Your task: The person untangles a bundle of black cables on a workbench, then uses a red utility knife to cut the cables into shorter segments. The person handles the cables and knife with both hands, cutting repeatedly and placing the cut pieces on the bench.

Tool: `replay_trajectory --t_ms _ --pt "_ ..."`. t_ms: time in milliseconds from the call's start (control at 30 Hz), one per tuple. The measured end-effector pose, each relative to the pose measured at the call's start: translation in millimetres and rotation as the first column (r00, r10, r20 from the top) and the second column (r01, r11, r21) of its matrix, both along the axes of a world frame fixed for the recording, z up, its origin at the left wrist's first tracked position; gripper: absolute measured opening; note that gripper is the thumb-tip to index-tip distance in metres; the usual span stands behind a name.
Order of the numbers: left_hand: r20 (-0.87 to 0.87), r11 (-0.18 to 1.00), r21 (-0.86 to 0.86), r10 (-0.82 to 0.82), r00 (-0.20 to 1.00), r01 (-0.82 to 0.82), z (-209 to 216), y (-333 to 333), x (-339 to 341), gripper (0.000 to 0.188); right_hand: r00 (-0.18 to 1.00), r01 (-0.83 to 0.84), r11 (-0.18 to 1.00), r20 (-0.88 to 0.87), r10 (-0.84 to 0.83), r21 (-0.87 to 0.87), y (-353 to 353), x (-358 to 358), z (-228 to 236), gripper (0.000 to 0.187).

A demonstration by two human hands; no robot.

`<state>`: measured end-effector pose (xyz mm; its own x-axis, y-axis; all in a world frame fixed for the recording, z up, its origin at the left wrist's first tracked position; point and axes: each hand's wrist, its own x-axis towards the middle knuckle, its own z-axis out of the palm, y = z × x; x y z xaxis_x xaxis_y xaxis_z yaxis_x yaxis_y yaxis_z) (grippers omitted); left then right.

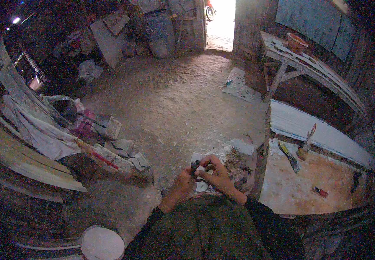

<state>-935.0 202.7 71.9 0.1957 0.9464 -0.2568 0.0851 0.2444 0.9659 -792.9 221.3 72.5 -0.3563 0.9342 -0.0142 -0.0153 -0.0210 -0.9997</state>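
Both my hands are together in front of my body, low in the middle of the view. My left hand [182, 189] is closed, its fingertips round a small dark object [194, 165] whose kind is too dim to make out. Over it from the right comes my right hand [219, 177], with bent fingers and thumb pinching at the same object. A small whitish patch shows between the fingertips; I cannot tell whether it belongs to the object. Just below the hands lies a round white thing [201, 186], partly covered by them.
To the right, a worktop [278, 195] carries a paintbrush [303, 151], a yellow-and-black scraper [289, 157] and a red-handled tool [321, 192]. Debris [239, 167] lies beyond my hands. Boards [35, 160] line the left; a round white lid [102, 243] stands lower left. A bright doorway [220, 26] opens ahead.
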Motion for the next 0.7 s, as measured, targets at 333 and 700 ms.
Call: replay_trajectory --t_ms 333,700 --pt "0.337 0.981 0.113 0.109 0.935 -0.155 -11 12 -28 0.033 0.927 -0.363 0.864 0.038 0.374 0.350 13 -24 -1 0.074" --pt "0.914 0.843 -0.100 0.287 0.285 -0.528 13 22 -72 0.024 0.838 -0.470 0.880 0.346 0.422 0.064 2 -20 -9 0.028"
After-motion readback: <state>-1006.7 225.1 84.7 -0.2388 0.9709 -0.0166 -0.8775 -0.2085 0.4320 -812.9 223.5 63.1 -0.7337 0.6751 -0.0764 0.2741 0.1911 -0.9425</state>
